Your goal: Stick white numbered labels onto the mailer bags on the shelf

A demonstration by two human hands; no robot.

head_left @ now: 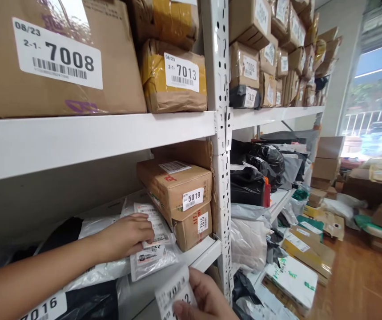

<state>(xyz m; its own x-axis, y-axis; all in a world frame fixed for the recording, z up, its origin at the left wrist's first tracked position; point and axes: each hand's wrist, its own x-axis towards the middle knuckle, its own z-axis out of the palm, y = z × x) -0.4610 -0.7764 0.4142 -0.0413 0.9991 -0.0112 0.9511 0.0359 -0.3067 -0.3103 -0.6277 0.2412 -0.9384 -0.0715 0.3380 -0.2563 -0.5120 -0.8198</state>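
From the left, my left hand [127,235] reaches onto the lower shelf, its fingers curled over a clear plastic mailer bag [159,229] with a printed shipping label. Another plastic mailer [155,264] lies just below it, near the shelf edge. At the bottom, my right hand [207,295] pinches a strip of white printed number labels [174,289] between thumb and fingers. Two stacked cardboard boxes, 5019 [174,182] above and 7015 [194,226] below, stand right of my left hand. A dark parcel marked 7016 [90,300] lies under my left forearm.
The upper shelf [104,138] carries cardboard boxes 7008 [60,95] and 7013 [177,95]. A white perforated post [222,178] divides the racks. Beyond it are more boxes and black bags [264,160]. Parcels, including a white box [292,280], lie on the wooden floor [367,266].
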